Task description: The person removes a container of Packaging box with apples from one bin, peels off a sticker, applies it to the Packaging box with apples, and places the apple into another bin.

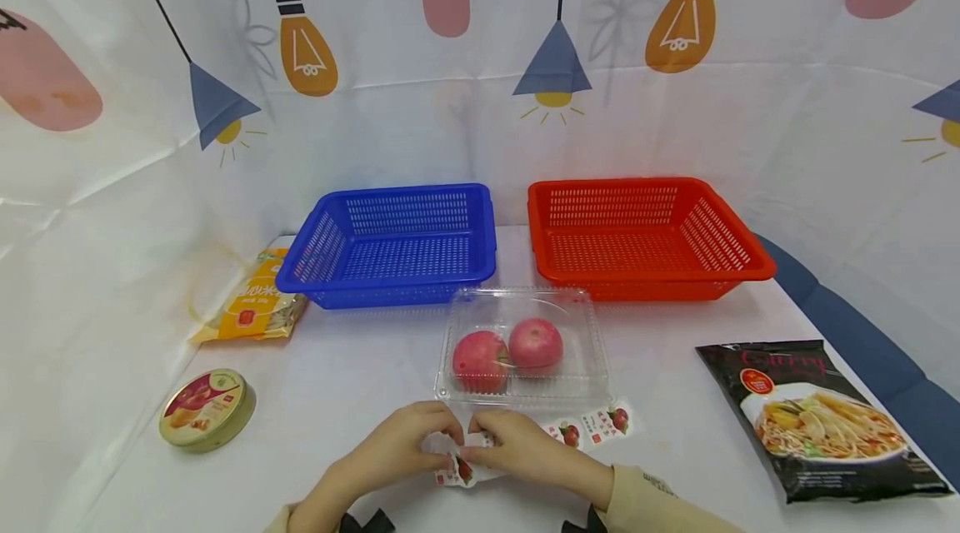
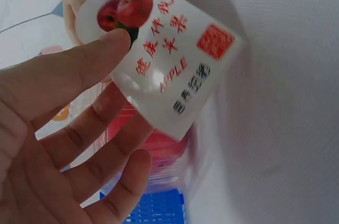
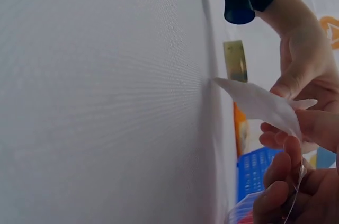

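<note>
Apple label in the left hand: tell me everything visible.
The apple label looks like white paper or plastic, its scalloped end picturing red apples with green leaves. It bears red characters, APPLE, a red square and black characters. It tilts in front of the clear box. The left hand pinches it, thumb overlapping the picture; the right hand is close, contact unclear.

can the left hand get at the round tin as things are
Probably yes: the round tin sits to the left of the left hand with nothing visibly between them, though those fingers would likely have to release the apple label first.
</note>
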`<state>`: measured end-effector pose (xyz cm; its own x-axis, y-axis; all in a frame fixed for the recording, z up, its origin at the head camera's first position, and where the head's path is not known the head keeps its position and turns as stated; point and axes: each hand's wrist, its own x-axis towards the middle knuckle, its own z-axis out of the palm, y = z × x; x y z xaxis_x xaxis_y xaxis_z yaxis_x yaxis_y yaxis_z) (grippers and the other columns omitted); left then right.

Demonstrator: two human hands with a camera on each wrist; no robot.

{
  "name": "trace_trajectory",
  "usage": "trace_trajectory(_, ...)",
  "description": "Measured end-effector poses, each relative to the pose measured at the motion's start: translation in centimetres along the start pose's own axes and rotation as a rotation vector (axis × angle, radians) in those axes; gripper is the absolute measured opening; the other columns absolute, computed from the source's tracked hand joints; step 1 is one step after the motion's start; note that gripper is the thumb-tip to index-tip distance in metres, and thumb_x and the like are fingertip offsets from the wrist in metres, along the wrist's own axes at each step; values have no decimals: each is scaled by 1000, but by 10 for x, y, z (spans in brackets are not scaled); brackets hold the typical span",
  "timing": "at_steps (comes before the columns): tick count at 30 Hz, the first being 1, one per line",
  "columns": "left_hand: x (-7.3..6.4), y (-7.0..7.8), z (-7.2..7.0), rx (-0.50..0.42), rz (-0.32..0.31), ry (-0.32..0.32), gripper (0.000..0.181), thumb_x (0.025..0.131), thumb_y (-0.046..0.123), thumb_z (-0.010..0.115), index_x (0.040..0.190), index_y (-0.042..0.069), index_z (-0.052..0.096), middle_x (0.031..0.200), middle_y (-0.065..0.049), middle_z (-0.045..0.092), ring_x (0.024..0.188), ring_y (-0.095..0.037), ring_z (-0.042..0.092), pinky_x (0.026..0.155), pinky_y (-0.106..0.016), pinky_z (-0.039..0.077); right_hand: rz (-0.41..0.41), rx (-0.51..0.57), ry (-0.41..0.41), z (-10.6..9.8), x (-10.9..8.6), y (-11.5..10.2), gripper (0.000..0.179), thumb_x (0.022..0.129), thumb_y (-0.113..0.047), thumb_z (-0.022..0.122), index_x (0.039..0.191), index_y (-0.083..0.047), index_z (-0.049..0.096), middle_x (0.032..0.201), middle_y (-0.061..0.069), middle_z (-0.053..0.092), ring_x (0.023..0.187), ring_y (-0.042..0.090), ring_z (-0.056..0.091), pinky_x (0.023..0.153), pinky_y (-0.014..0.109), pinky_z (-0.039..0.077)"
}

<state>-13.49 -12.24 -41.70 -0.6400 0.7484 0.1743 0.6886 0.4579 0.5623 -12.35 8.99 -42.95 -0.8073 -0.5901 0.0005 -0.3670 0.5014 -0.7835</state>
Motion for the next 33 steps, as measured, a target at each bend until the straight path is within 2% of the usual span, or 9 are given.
trace_trajectory(4,1,0,3,50,69,13,17,72,13,76,80,22,64,86,15,56,84,1,53,75,-19,46,-8,-3,-6,0,0,1,21,85,-35,64,82,-16,56,76,-15,51,71,-1,44,64,17,39)
trace_trajectory(7,0,1,0,62,86,-3,12,75,16,75,78,21,64,89,13,55,84,0,52,74,-18,46,-16,-18,-5,0,0,2,21,86,-34,63,81,-16,55,75,-15,49,69,-1,43,63,16,38)
trace_trajectory(11,-3,1,-11,0,52,-29,11,78,18,73,78,22,63,94,11,56,87,-2,52,76,-21,47,-31,-72,4,1,0,2,16,87,-29,63,81,-16,55,71,-15,46,67,-1,41,61,15,36)
trace_trajectory(15,-5,-1,-24,-76,30,-60,9,81,21,71,80,23,62,86,16,57,81,-4,55,75,-23,47,-43,-173,16,2,1,1,13,85,-24,66,80,-16,57,67,-15,43,63,-1,38,58,15,34)
trace_trajectory(19,-2,1,-36,-150,10,-74,5,83,21,68,83,19,64,80,17,59,76,-1,55,71,-25,48,-70,-308,31,3,0,0,11,83,-23,68,81,-15,60,69,-15,50,66,-1,43,62,17,38)
trace_trajectory(24,13,11,-49,-225,-12,40,7,82,20,69,83,16,64,80,11,63,77,-6,57,71,-26,49,-131,-492,52,3,-2,-1,10,81,-23,68,84,-15,62,73,-12,53,73,4,50,72,26,44)
trace_trajectory(27,23,16,-54,-233,-50,110,7,81,21,71,82,17,65,78,10,63,77,-8,58,72,-26,48,-161,-558,61,3,-4,-4,18,81,-22,68,95,-12,65,83,-9,59,85,9,56,81,29,46)
trace_trajectory(30,35,19,-57,-217,-110,175,8,81,23,71,82,16,66,78,10,64,79,-7,57,72,-27,46,-169,-559,60,0,-7,-10,28,81,-21,67,108,-13,65,100,-5,64,99,13,58,88,29,46)
trace_trajectory(33,47,21,-59,-219,-168,228,9,80,22,72,82,15,66,78,8,64,82,-11,57,74,-31,46,-196,-478,56,-8,-12,-18,27,84,-18,65,110,-16,64,104,-6,64,102,11,57,89,28,46)
